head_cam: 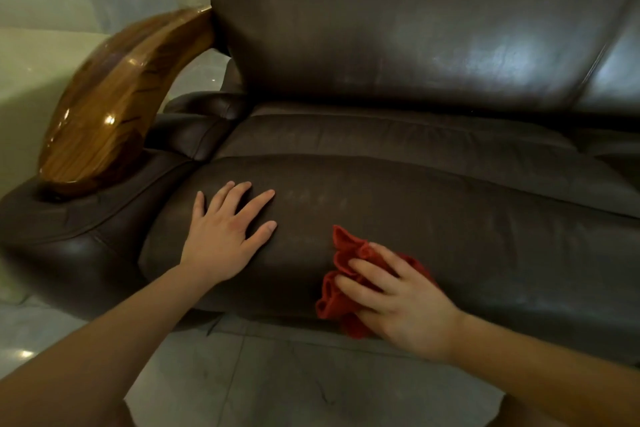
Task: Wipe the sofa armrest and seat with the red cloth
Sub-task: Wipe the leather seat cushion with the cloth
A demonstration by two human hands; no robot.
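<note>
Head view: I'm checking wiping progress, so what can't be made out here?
- Red cloth: mostly hidden under the right hand.
- Seat cushion: right end cut by the frame edge; cleanliness unclear in dim light.
- Wooden armrest: upper part blurred.
- Left hand: covers the leather beneath.

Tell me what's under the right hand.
The red cloth, bunched under the right hand on the sofa seat front edge. The cloth's middle is hidden by the fingers.
</note>
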